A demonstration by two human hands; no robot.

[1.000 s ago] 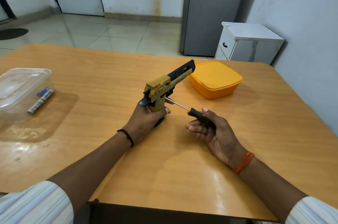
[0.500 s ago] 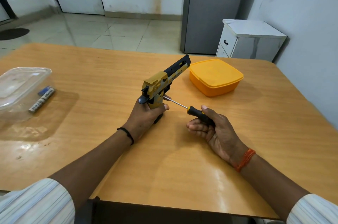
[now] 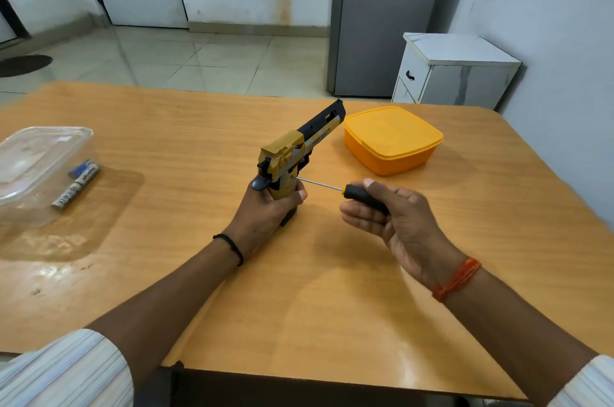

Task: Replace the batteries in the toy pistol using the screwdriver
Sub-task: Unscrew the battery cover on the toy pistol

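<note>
My left hand (image 3: 265, 210) grips the handle of a yellow and black toy pistol (image 3: 295, 150), held upright above the wooden table (image 3: 232, 290) with its barrel pointing away to the right. My right hand (image 3: 395, 220) holds a screwdriver (image 3: 352, 190) by its black handle. The thin metal shaft runs left and its tip touches the right side of the pistol's grip. Two batteries (image 3: 78, 184) lie on the table at the left, beside a clear plastic container (image 3: 36, 160).
An orange lidded box (image 3: 392, 139) stands on the table just right of the pistol's barrel. Beyond the table's far edge are a white cabinet (image 3: 455, 70) and a grey fridge (image 3: 382, 14).
The pistol and my left hand have shifted slightly. The screwdriver tip has stayed on the grip while my right hand turned a little around the handle.
</note>
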